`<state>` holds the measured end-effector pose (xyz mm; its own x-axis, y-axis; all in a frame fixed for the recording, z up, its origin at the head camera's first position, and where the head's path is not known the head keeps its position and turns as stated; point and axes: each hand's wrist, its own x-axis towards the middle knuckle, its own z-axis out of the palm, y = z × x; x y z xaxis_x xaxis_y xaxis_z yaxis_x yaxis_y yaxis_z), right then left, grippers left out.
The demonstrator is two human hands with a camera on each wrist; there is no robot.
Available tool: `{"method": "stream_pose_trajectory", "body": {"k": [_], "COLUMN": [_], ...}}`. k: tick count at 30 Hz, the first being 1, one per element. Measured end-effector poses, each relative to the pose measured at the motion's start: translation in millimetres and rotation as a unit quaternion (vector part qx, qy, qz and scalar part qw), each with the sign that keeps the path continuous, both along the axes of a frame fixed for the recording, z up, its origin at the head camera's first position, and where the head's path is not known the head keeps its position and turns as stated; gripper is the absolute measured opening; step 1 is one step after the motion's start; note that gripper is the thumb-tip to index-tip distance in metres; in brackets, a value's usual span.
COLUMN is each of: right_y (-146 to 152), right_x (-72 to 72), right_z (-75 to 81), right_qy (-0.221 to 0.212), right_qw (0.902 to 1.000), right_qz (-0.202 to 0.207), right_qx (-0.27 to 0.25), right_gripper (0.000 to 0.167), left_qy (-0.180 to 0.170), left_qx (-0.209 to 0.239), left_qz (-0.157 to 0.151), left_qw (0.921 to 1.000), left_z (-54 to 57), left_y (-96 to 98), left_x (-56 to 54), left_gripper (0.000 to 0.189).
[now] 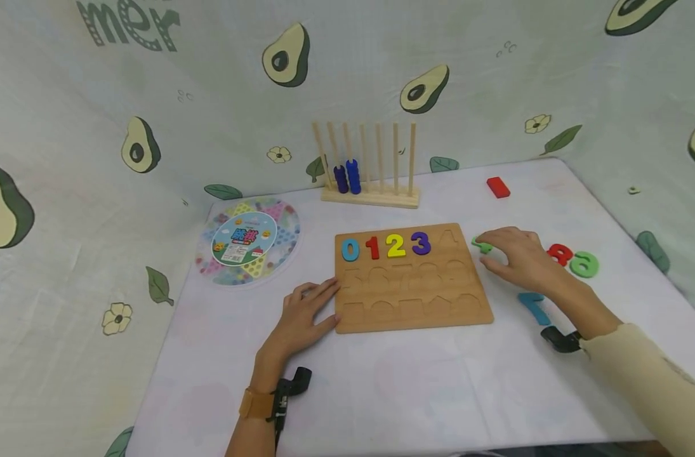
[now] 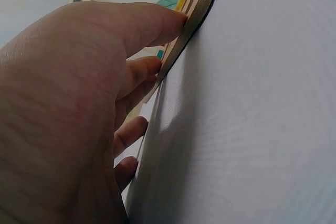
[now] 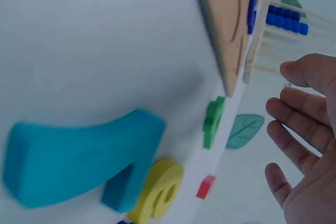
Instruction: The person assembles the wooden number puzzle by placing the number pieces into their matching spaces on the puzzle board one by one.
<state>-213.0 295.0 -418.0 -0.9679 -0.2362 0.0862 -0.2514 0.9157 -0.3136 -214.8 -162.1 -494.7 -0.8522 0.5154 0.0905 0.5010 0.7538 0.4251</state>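
Note:
A wooden number board [image 1: 393, 287] lies on the table with a blue 0 [image 1: 350, 250], red 1 [image 1: 372, 248], yellow 2 [image 1: 395, 245] and purple 3 [image 1: 421, 243] in its top row. My left hand [image 1: 303, 320] rests at the board's left edge, its fingers and thumb touching it. Just right of the board lies a green number piece [image 1: 482, 245], probably a 4. Over that piece hovers my right hand [image 1: 521, 257]; the right wrist view shows its fingers [image 3: 299, 116] spread and holding nothing, with the green piece [image 3: 213, 122] apart from them.
Near the right forearm lie a blue 7 [image 1: 534, 308], a red piece [image 1: 560, 254], a green piece [image 1: 584, 264] and a yellow piece [image 3: 160, 188]. Behind stand a peg rack [image 1: 370, 198] with blue beads and a red block [image 1: 498, 187]. A round game box [image 1: 247, 241] sits left.

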Motion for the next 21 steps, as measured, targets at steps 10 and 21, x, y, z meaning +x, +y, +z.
{"method": "stream_pose_trajectory", "body": {"k": [10,21], "right_y": [20,28], "right_x": [-3.5,-29.0], "right_z": [-15.1,-21.1], "right_qy": [-0.005,-0.04], "right_qw": [0.999,0.9958], "right_qz": [-0.039,-0.074], "right_qx": [0.018,0.038], "right_gripper": [0.052,0.066], "left_qy": [-0.002,-0.006], "left_qx": [-0.003,-0.005], "left_qz": [0.004,0.002], "left_qw": [1.0,1.0], "left_z": [-0.6,-3.5], "left_y": [-2.3,0.7], "left_x": [-2.5,-1.0], "left_gripper": [0.065,0.065]}}
